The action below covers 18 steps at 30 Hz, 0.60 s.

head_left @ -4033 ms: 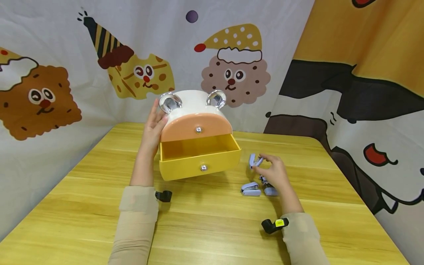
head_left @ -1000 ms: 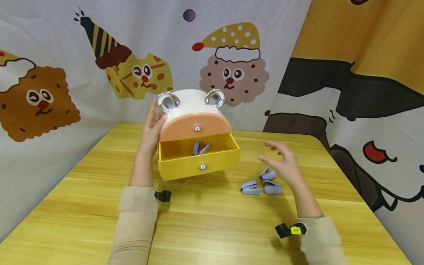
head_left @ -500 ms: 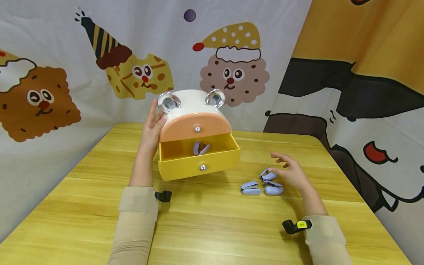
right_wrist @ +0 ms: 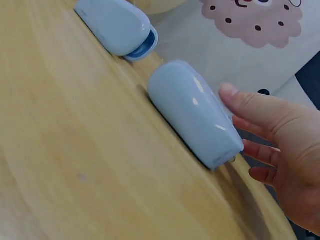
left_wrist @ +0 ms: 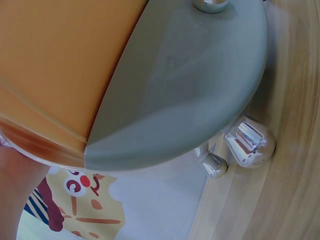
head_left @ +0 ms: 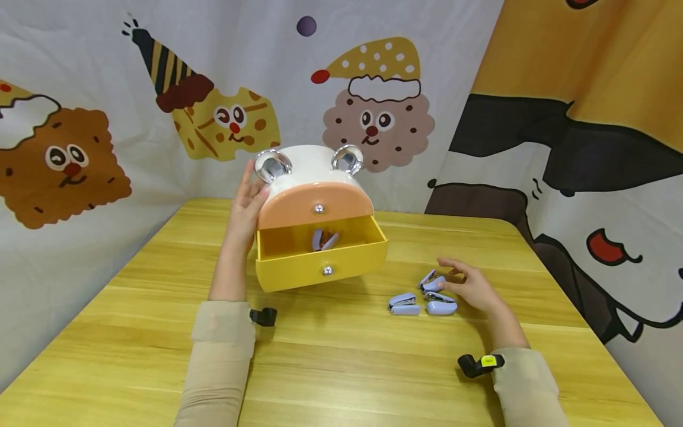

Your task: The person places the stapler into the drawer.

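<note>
Staplers [head_left: 441, 306], three together, lie right of the drawer cabinet [head_left: 293, 204], a fourth stapler [head_left: 317, 239] inside its yellow drawer [head_left: 290, 273]; left hand [head_left: 243, 212] rests straight-fingered against the cabinet, right hand [head_left: 474, 289], fingers parted, beside the staplers.

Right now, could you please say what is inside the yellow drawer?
A lilac stapler shows; the yellow drawer's front and the orange drawer above hide part of the inside.

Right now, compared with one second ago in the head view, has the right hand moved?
Yes: the right hand has moved rightward and lower, away from the yellow drawer.
</note>
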Each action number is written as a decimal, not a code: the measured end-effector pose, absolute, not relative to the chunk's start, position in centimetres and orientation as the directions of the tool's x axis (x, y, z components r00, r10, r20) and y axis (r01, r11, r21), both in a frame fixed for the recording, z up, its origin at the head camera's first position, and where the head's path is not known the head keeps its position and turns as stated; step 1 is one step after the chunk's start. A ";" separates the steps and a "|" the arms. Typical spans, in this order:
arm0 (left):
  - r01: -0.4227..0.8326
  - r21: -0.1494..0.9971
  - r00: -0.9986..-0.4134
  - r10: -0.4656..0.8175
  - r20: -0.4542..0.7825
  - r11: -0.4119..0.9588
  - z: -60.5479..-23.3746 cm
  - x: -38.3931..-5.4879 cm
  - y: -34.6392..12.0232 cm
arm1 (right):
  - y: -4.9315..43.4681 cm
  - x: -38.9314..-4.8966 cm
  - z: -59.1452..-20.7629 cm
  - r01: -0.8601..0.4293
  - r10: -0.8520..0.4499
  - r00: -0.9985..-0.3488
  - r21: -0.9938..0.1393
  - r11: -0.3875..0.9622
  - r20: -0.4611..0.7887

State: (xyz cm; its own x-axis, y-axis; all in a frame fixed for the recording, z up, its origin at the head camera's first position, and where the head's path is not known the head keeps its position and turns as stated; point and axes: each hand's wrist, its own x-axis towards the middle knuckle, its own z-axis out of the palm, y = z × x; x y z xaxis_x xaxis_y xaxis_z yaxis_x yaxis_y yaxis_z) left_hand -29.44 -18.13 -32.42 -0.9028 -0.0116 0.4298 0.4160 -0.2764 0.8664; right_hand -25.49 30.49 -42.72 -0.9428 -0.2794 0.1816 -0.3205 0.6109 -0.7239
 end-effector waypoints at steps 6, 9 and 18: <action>0.414 0.864 -0.903 -0.013 0.429 -0.286 -32.4 -29.4 -18.1 | 30.8 -25.7 -43.6 -0.289 -0.286 -0.949 -0.742 0.605 0.136; 0.418 0.863 -0.902 -0.014 0.432 -0.282 -32.4 -29.5 -18.1 | 30.8 -25.9 -43.8 -0.283 -0.298 -0.947 -0.750 0.598 0.120; 0.420 0.864 -0.901 -0.013 0.434 -0.279 -32.4 -29.5 -18.1 | 30.7 -26.3 -44.3 -0.324 -0.349 -0.929 -0.727 0.606 0.123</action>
